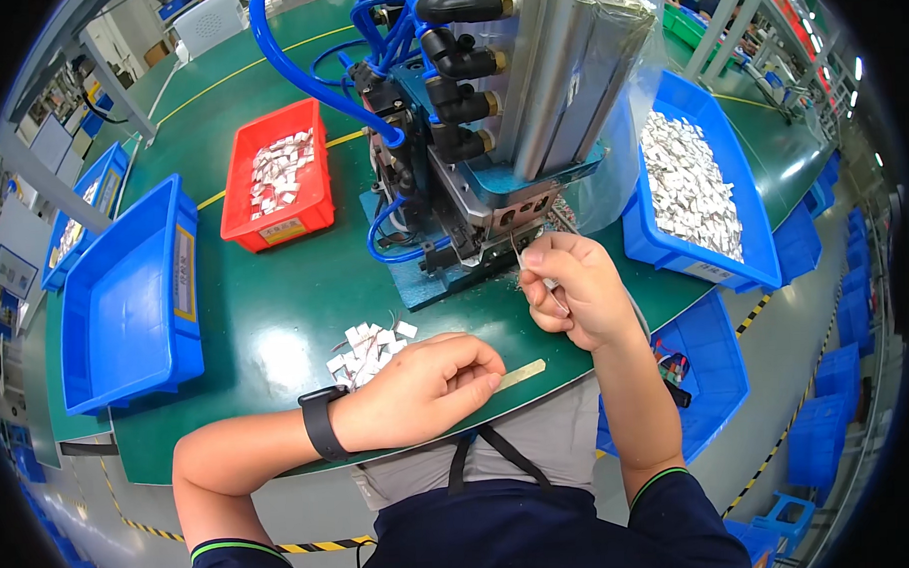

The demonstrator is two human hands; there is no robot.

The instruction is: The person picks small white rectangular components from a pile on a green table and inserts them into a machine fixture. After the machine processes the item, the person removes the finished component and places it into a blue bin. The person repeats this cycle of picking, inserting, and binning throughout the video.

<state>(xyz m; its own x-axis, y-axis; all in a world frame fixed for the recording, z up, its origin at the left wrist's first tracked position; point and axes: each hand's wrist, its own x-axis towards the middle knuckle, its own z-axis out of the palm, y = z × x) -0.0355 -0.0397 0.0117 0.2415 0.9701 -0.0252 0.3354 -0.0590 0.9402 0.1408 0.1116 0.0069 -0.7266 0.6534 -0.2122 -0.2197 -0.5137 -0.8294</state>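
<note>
My right hand (578, 291) is raised at the front of a bench-top machine (512, 217). Its thumb and forefinger pinch a small white piece with thin leads, mostly covered by the fingers; part of the leads shows near the machine's lower jaw. My left hand (423, 387), with a black band on its wrist, rests at the table's front edge, fingers curled and closed. A flat yellowish strip (523, 374) sticks out by its fingertips; whether they grip it I cannot tell. Just beyond that hand lies a loose pile of small white pieces with thin leads (365, 351).
A red bin (234, 214) of white pieces stands behind the pile. At the left is a blue bin (116, 341); a full blue bin (653, 232) stands right of the machine. Blue hoses (317, 73) loop above it. Another blue bin (726, 375) sits below the table's right edge.
</note>
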